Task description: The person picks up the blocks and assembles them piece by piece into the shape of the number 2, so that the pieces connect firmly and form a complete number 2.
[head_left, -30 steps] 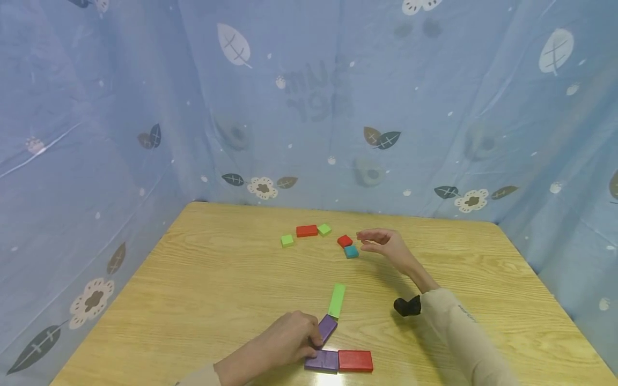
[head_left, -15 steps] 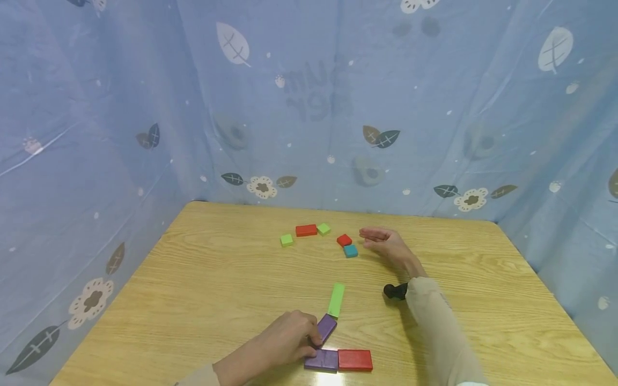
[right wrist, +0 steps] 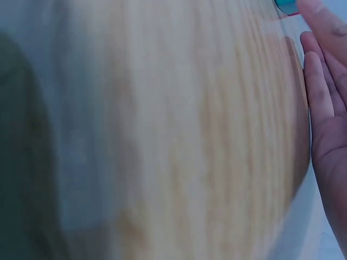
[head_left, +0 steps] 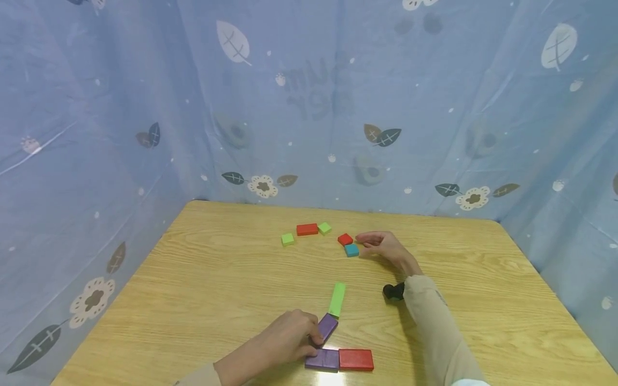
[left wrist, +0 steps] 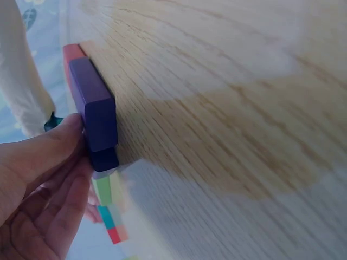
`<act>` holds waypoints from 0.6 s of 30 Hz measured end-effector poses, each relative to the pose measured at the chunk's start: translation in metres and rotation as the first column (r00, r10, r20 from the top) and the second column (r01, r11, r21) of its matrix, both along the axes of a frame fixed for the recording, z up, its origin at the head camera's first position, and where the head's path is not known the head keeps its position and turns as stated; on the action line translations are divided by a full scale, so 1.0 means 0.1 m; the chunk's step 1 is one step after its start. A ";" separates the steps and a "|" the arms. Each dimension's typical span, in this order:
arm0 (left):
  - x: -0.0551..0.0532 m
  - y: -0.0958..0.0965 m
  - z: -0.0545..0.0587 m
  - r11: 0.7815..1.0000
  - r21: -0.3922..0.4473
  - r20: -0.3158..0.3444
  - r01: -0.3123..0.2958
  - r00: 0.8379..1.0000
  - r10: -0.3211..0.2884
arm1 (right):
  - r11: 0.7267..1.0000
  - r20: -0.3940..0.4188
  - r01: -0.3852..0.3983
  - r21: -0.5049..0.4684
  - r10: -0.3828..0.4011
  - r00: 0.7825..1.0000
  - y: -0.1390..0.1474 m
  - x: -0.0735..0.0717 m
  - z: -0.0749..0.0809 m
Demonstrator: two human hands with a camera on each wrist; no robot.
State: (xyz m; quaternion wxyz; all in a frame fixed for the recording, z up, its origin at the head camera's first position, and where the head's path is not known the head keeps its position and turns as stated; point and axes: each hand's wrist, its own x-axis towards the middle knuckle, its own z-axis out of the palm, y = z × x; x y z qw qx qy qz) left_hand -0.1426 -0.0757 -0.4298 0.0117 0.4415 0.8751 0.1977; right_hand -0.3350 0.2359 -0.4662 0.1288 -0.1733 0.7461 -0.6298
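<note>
My left hand (head_left: 289, 336) rests at two flat purple blocks near the front. Its thumb touches the nearer purple block (head_left: 322, 360); its other fingertips lie against the slanted purple block (head_left: 328, 326). In the left wrist view the thumb and fingers (left wrist: 68, 130) meet the purple blocks' sides, not closing round either one. A red block (head_left: 356, 359) adjoins the nearer purple one, and a long light-green block (head_left: 337, 299) extends beyond the slanted one. Farther back, my right hand (head_left: 386, 249) is beside a small blue block (head_left: 352, 250) and a small red block (head_left: 345, 239), fingers apart around nothing.
Behind stand a red block (head_left: 307, 229) and two small light-green blocks, one on the left (head_left: 287, 239) and one on the right (head_left: 325, 228). A black object (head_left: 393, 291) shows under the right sleeve. A blue patterned curtain (head_left: 309, 107) surrounds the wooden table (head_left: 217, 279).
My right forearm has swung left, and the right fingers spread slightly again near the blue block. The left hand and the blocks keep their places.
</note>
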 end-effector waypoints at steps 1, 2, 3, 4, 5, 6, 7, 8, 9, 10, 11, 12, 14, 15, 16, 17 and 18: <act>0.00 0.00 0.00 1.000 0.000 0.000 -0.001 1.000 0.001 | 1.000 -0.004 0.001 0.017 -0.001 1.000 -0.01 0.00 0.01; 0.00 0.00 0.00 1.000 -0.001 0.001 -0.001 1.000 0.001 | 0.999 -0.010 0.002 0.033 -0.001 1.000 -0.01 0.00 0.01; 0.00 0.00 0.00 1.000 -0.001 0.004 -0.002 1.000 0.002 | 0.999 -0.024 -0.002 0.052 0.004 1.000 -0.02 0.00 0.02; 0.01 0.00 0.00 1.000 0.000 0.008 -0.001 1.000 0.001 | 0.998 -0.033 0.001 0.067 0.002 0.999 -0.03 0.00 0.03; 0.01 0.00 0.00 1.000 0.003 0.014 -0.001 1.000 0.001 | 0.997 -0.044 0.003 0.083 0.001 0.999 -0.03 0.00 0.03; 0.01 0.00 0.00 1.000 0.003 0.016 0.000 1.000 0.000 | 0.995 -0.056 0.004 0.097 0.002 0.998 -0.04 0.00 0.04; 0.01 0.00 0.00 1.000 0.004 0.017 0.001 1.000 -0.001 | 0.994 -0.065 0.004 0.109 0.003 0.998 -0.04 0.00 0.04; 0.00 0.00 0.01 1.000 0.005 0.017 0.003 1.000 -0.003 | 0.993 -0.075 0.003 0.121 0.006 0.997 -0.05 0.00 0.04; 0.00 0.01 0.01 1.000 0.006 0.017 0.005 1.000 -0.005 | 0.992 -0.078 0.006 0.129 0.005 0.997 -0.05 0.00 0.05; 0.00 0.01 0.01 1.000 0.006 0.016 0.007 1.000 -0.007 | 0.991 -0.075 0.012 0.136 -0.002 0.997 -0.06 0.00 0.05; 0.00 0.01 0.01 1.000 0.004 0.013 0.009 1.000 -0.009 | 0.990 -0.074 0.012 0.143 -0.001 0.997 -0.06 0.01 0.06; 0.00 0.02 0.01 1.000 0.001 0.009 0.009 1.000 -0.009 | 0.988 -0.073 0.012 0.151 -0.001 0.997 -0.06 0.01 0.06; 0.00 0.02 0.01 1.000 -0.005 0.008 0.008 1.000 -0.008 | 0.985 -0.076 0.005 0.174 0.008 0.997 -0.07 0.02 0.07; 0.00 0.02 0.01 1.000 -0.008 0.011 0.005 1.000 -0.005 | 0.983 -0.082 -0.001 0.184 0.016 0.997 -0.07 0.02 0.08; 0.00 0.02 0.01 1.000 -0.012 0.011 0.003 1.000 -0.003 | 0.981 -0.085 -0.001 0.195 0.018 0.996 -0.08 0.02 0.08; 0.00 0.02 0.01 1.000 -0.014 0.010 0.000 1.000 0.000 | 0.979 -0.096 -0.007 0.204 0.027 0.995 -0.08 0.02 0.09; 0.00 0.02 0.01 1.000 -0.016 0.007 -0.003 1.000 0.003 | 0.978 -0.105 -0.008 0.209 0.030 0.994 -0.09 0.02 0.09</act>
